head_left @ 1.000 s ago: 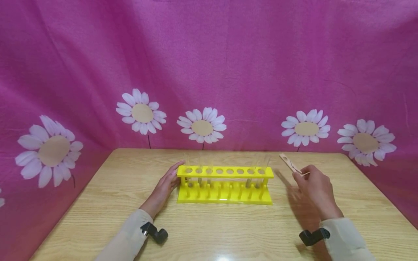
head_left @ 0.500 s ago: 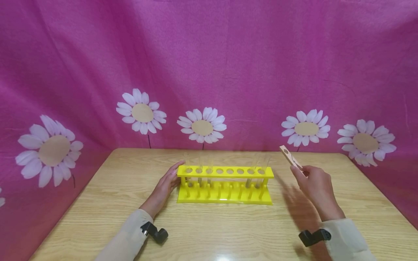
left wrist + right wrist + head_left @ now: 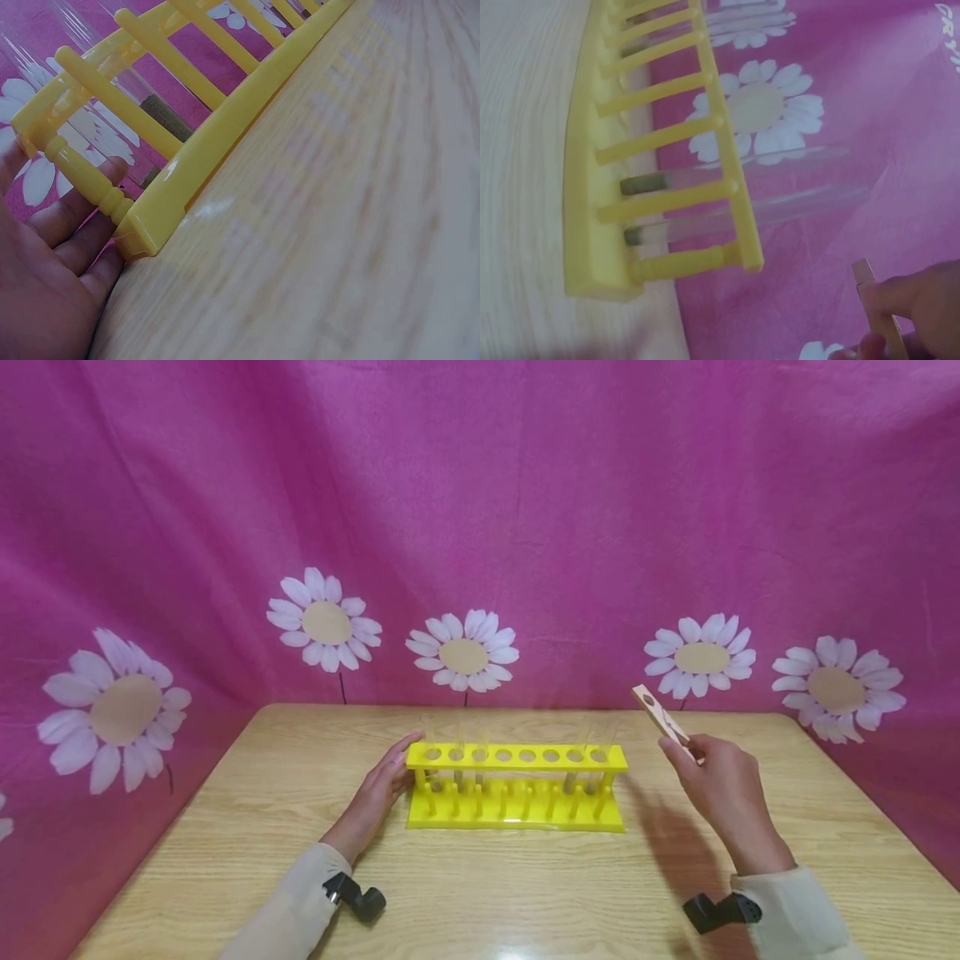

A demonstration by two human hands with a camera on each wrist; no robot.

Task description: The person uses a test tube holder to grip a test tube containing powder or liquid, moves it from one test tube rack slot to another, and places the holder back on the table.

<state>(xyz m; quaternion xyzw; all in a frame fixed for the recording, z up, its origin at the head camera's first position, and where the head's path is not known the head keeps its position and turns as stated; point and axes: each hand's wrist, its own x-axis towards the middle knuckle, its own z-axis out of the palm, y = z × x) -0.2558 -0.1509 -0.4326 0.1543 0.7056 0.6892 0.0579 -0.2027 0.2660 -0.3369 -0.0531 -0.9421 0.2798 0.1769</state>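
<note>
A yellow test tube rack (image 3: 517,817) stands on the table in front of me. Several clear test tubes sit upright in its holes, grouped at both ends, with the middle holes vacant. Dark matter fills the bottom of one test tube (image 3: 646,183) in the right wrist view. My left hand (image 3: 372,789) lies along the rack's left end, its extended fingers (image 3: 64,217) touching the end post from behind. To the right of the rack, my right hand (image 3: 726,785) pinches a wooden test tube clamp (image 3: 657,712) between thumb and fingers, raised above the table and pointing up and left.
The wood-grain table (image 3: 517,893) runs back to a magenta curtain (image 3: 570,527) printed with white daisies, which also hangs along both sides. A black camera mount (image 3: 352,896) is on my left wrist and another black mount (image 3: 720,912) on my right.
My right hand has tilted and lifted the wooden test tube clamp slightly, its tip higher and a little further left, with the fingers shifted along it. The left hand and rack stay put.
</note>
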